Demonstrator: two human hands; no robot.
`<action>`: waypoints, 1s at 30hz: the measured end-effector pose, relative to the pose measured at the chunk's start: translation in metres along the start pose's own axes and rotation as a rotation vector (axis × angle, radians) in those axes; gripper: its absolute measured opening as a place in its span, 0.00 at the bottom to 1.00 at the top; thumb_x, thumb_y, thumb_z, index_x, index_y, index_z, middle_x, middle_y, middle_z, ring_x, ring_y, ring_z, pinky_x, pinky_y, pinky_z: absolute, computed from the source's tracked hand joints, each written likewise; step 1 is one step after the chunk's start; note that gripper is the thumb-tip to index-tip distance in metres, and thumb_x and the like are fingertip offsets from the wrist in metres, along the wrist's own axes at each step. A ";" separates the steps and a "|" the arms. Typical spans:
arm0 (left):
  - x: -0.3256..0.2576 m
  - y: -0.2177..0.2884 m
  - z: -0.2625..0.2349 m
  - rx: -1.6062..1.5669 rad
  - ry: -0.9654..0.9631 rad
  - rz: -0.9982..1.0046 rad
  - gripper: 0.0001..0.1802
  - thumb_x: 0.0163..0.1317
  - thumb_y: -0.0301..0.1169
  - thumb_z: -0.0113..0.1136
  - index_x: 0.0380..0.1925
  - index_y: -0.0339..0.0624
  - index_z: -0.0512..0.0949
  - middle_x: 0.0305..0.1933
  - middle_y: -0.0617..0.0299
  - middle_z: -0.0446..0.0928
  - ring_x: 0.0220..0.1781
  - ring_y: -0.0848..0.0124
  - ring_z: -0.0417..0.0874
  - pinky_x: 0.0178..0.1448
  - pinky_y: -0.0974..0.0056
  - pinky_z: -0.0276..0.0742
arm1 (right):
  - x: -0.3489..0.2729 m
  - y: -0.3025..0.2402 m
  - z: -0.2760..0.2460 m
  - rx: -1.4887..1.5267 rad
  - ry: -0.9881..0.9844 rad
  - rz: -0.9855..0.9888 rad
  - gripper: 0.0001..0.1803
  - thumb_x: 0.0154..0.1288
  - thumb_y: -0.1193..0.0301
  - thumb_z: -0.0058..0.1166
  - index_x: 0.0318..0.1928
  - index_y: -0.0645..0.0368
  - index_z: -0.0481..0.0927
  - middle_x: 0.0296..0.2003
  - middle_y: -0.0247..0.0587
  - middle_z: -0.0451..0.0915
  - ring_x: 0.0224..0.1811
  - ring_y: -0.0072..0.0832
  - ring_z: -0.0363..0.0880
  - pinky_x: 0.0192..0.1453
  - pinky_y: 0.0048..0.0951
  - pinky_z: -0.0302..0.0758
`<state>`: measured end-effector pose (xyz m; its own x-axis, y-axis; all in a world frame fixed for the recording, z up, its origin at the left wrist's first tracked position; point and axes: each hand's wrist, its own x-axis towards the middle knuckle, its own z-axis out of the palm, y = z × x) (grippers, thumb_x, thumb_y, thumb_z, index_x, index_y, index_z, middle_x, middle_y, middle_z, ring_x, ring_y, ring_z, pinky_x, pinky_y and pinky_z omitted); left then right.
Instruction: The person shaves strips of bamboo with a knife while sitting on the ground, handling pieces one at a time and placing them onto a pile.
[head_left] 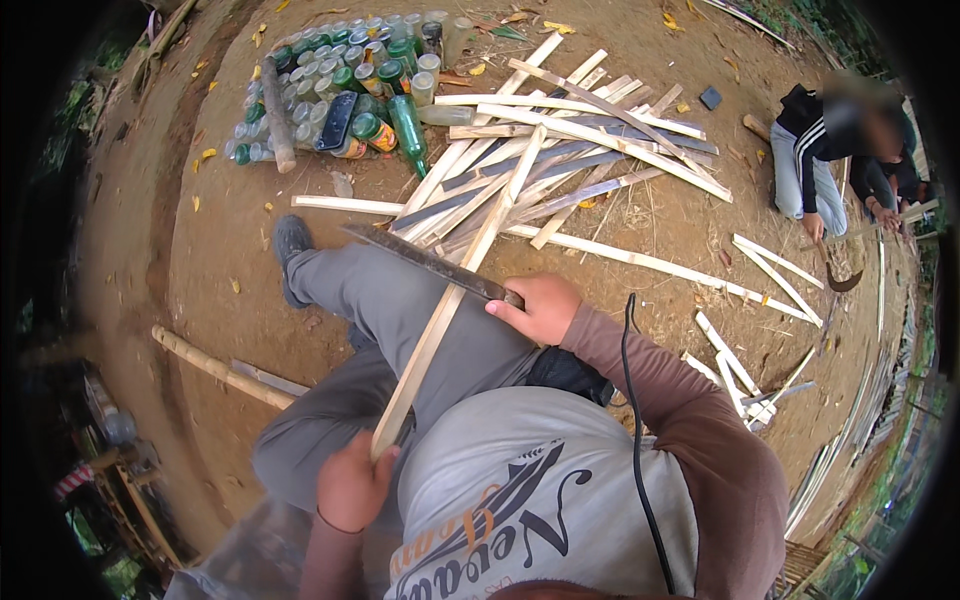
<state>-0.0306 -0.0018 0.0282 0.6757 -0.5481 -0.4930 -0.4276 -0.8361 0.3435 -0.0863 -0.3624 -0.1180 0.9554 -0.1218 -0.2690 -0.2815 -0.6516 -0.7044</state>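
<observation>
A long pale split-bamboo strip (pixel 430 352) lies slantwise across my thigh. Around its near end my left hand (pixel 352 482) is closed, while its far end reaches over the heap of strips. My right hand (pixel 541 309) grips the handle of a machete (pixel 428 261) with a dark, worn blade. The blade points left and crosses the strip just above my leg, touching or very close to it. Beyond my knee, a pile of bamboo strips (pixel 600 135) lies crisscrossed on the ground, some pale, some dark-skinned.
Rows of glass bottles and jars (pixel 325 85) stand at the far left, a phone (pixel 338 118) resting on them beside a short log (pixel 277 113). A bamboo pole (pixel 215 365) lies left of me. At right, another person (pixel 825 150) crouches with a sickle (pixel 843 281). A cable (pixel 637 430) hangs over my shirt.
</observation>
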 end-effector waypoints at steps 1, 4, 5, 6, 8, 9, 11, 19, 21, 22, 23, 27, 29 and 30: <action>0.007 0.010 -0.002 0.031 0.024 -0.004 0.14 0.68 0.38 0.68 0.37 0.39 0.77 0.26 0.44 0.81 0.31 0.42 0.84 0.33 0.45 0.77 | 0.001 -0.002 0.002 -0.040 0.004 -0.025 0.32 0.74 0.40 0.53 0.33 0.60 0.83 0.27 0.56 0.82 0.34 0.58 0.82 0.42 0.53 0.77; 0.027 0.036 -0.005 0.115 0.081 0.013 0.14 0.66 0.36 0.70 0.34 0.39 0.74 0.26 0.45 0.81 0.31 0.43 0.84 0.32 0.45 0.76 | 0.000 -0.005 0.007 -0.067 0.028 -0.041 0.32 0.77 0.41 0.50 0.34 0.60 0.82 0.27 0.56 0.81 0.34 0.58 0.82 0.42 0.54 0.76; 0.034 0.041 -0.005 0.145 0.094 0.028 0.14 0.66 0.35 0.69 0.34 0.40 0.74 0.25 0.46 0.80 0.30 0.44 0.84 0.31 0.45 0.76 | 0.001 -0.001 0.008 -0.025 0.031 -0.008 0.32 0.77 0.41 0.49 0.34 0.61 0.83 0.27 0.56 0.82 0.34 0.59 0.82 0.42 0.54 0.76; 0.039 0.045 -0.006 0.173 0.106 0.046 0.14 0.66 0.35 0.69 0.33 0.41 0.74 0.24 0.48 0.80 0.29 0.45 0.84 0.31 0.45 0.77 | 0.002 0.006 0.011 0.014 0.035 0.027 0.33 0.77 0.41 0.49 0.35 0.61 0.83 0.27 0.57 0.82 0.34 0.59 0.82 0.42 0.54 0.76; 0.048 0.049 -0.007 0.230 0.135 0.076 0.13 0.66 0.36 0.69 0.34 0.42 0.74 0.24 0.49 0.80 0.29 0.47 0.84 0.31 0.46 0.77 | 0.008 0.026 0.015 0.057 0.055 0.128 0.33 0.78 0.41 0.47 0.36 0.61 0.83 0.28 0.58 0.82 0.34 0.59 0.82 0.42 0.54 0.76; 0.050 0.050 -0.008 0.260 0.153 0.093 0.13 0.66 0.36 0.69 0.34 0.43 0.73 0.24 0.50 0.80 0.28 0.47 0.84 0.31 0.46 0.78 | 0.015 0.040 0.015 0.059 0.074 0.192 0.34 0.78 0.40 0.47 0.37 0.61 0.83 0.28 0.58 0.82 0.34 0.59 0.82 0.42 0.54 0.76; 0.058 0.047 -0.005 0.273 0.157 0.109 0.13 0.66 0.36 0.69 0.34 0.44 0.73 0.24 0.50 0.80 0.28 0.48 0.85 0.31 0.47 0.78 | 0.025 0.057 0.019 0.098 0.221 0.284 0.35 0.79 0.40 0.45 0.37 0.62 0.84 0.28 0.58 0.82 0.33 0.58 0.82 0.42 0.53 0.76; 0.063 0.037 -0.020 0.351 0.146 0.097 0.13 0.66 0.37 0.69 0.36 0.44 0.74 0.25 0.52 0.80 0.29 0.50 0.85 0.32 0.49 0.78 | 0.034 0.075 0.021 0.093 0.087 0.252 0.39 0.79 0.38 0.42 0.38 0.65 0.86 0.31 0.61 0.84 0.38 0.58 0.84 0.46 0.52 0.78; 0.062 0.032 -0.021 0.278 0.163 0.104 0.14 0.64 0.36 0.70 0.36 0.42 0.75 0.24 0.48 0.80 0.30 0.44 0.84 0.33 0.45 0.77 | 0.054 0.125 0.025 0.115 0.159 0.389 0.40 0.79 0.38 0.42 0.39 0.66 0.86 0.31 0.62 0.84 0.37 0.58 0.84 0.47 0.51 0.78; 0.064 0.029 -0.022 0.252 0.149 0.099 0.14 0.64 0.36 0.70 0.35 0.41 0.75 0.25 0.47 0.80 0.30 0.44 0.84 0.34 0.45 0.77 | 0.063 0.155 0.027 0.099 0.200 0.454 0.40 0.79 0.38 0.42 0.39 0.66 0.86 0.31 0.61 0.84 0.37 0.57 0.84 0.47 0.51 0.78; 0.062 0.025 -0.024 0.230 0.136 0.074 0.15 0.64 0.36 0.71 0.35 0.40 0.75 0.25 0.46 0.80 0.31 0.43 0.84 0.34 0.44 0.77 | 0.072 0.156 0.022 0.090 0.227 0.506 0.40 0.79 0.38 0.42 0.40 0.66 0.87 0.31 0.61 0.84 0.36 0.57 0.83 0.47 0.51 0.78; 0.062 0.015 -0.033 0.107 0.090 0.063 0.14 0.64 0.36 0.71 0.36 0.38 0.77 0.27 0.42 0.81 0.33 0.40 0.83 0.35 0.44 0.77 | 0.046 0.064 0.022 0.165 0.058 0.241 0.39 0.78 0.37 0.44 0.37 0.64 0.86 0.31 0.61 0.83 0.38 0.57 0.84 0.47 0.51 0.78; 0.062 0.003 -0.034 -0.007 0.082 0.073 0.14 0.66 0.37 0.70 0.37 0.38 0.78 0.27 0.42 0.81 0.33 0.38 0.83 0.36 0.44 0.78 | 0.034 0.029 0.029 0.083 -0.032 0.067 0.38 0.78 0.37 0.45 0.35 0.64 0.85 0.31 0.60 0.83 0.39 0.57 0.84 0.47 0.52 0.78; 0.063 -0.001 -0.034 -0.064 0.080 0.080 0.14 0.66 0.37 0.70 0.37 0.38 0.79 0.27 0.42 0.81 0.33 0.38 0.82 0.36 0.44 0.78 | 0.028 0.014 0.032 0.054 -0.036 -0.002 0.38 0.78 0.37 0.45 0.35 0.63 0.85 0.31 0.60 0.82 0.39 0.57 0.83 0.47 0.52 0.77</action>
<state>0.0330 -0.0344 0.0237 0.6876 -0.6077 -0.3975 -0.4449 -0.7852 0.4308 -0.0664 -0.3508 -0.1560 0.9525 -0.0928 -0.2899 -0.2845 -0.6102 -0.7394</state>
